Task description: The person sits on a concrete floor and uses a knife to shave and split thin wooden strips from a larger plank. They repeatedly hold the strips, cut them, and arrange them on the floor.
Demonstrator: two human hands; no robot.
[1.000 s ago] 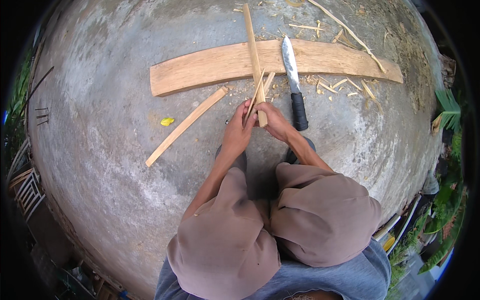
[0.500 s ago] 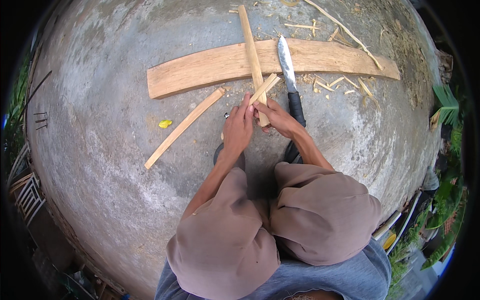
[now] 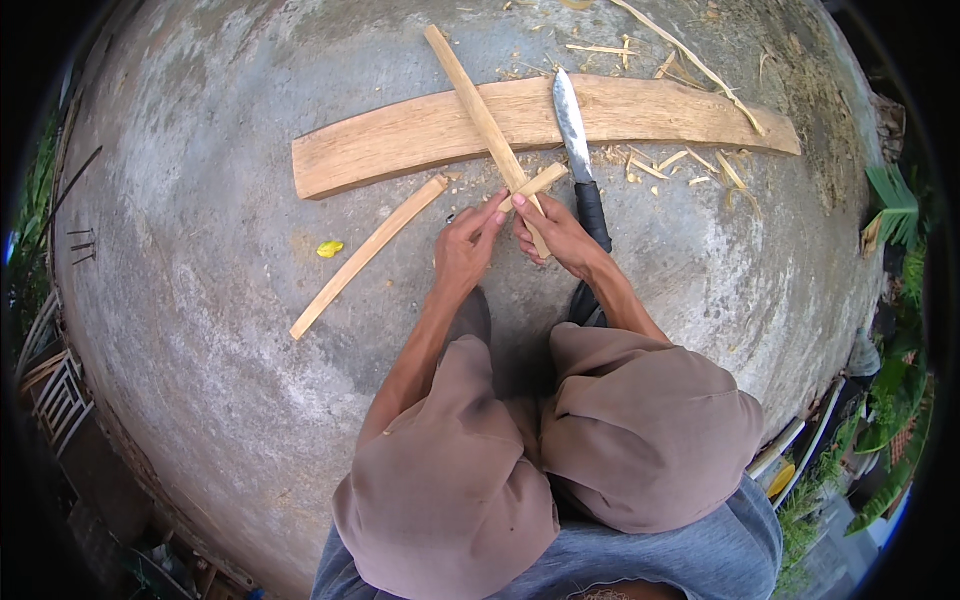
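Note:
My right hand [image 3: 562, 236] is closed round the near end of a long wooden stick [image 3: 478, 112], its thumb pressing where a short wooden strip [image 3: 547, 179] crosses it. My left hand [image 3: 466, 248] pinches the left end of that short strip between fingers and thumb. The two pieces form a slanted cross. The long stick reaches away over a broad wooden plank [image 3: 390, 143] on the ground. A large knife [image 3: 573, 125] with a black-wrapped handle rests across the plank, just right of the cross.
Left of my hands a loose wooden strip [image 3: 368, 258] lies on the concrete floor [image 3: 200, 330], beside a small yellow thing [image 3: 330, 248]. Shavings and splinters [image 3: 650, 170] are scattered round the plank's right half. A long thin sliver [image 3: 690, 65] lies over its far right end.
The long stick's far end has swung left, widening its angle to the plank. The short strip has turned flatter across it. My left hand has shifted slightly left.

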